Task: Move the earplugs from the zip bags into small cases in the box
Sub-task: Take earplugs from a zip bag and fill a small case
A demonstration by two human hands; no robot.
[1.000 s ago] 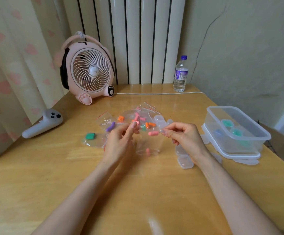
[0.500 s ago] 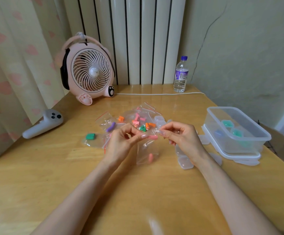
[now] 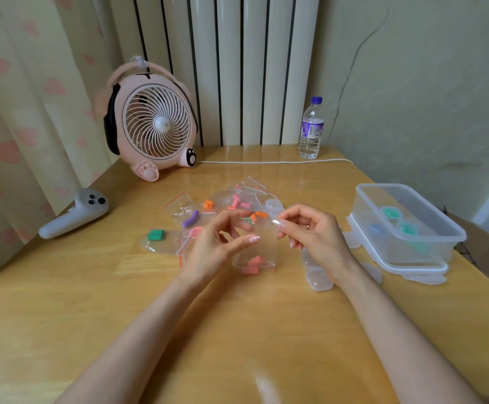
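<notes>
Left hand [image 3: 220, 246] and right hand [image 3: 314, 237] pinch a zip bag [image 3: 262, 252] at its top, seemingly prying it open; a tug could scatter its pink earplugs [image 3: 252, 265] across the table [image 3: 62, 293].

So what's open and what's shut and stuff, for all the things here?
zip bag: held up between the hands, pink earplugs at its bottom; mouth unclear.
right hand: pinches the bag's top.
left hand: at the bag's other edge, grip unclear.
box: lid off, small cases inside.
water bottle: upright, cap on.
fan: upright; running or not, unclear.
</notes>
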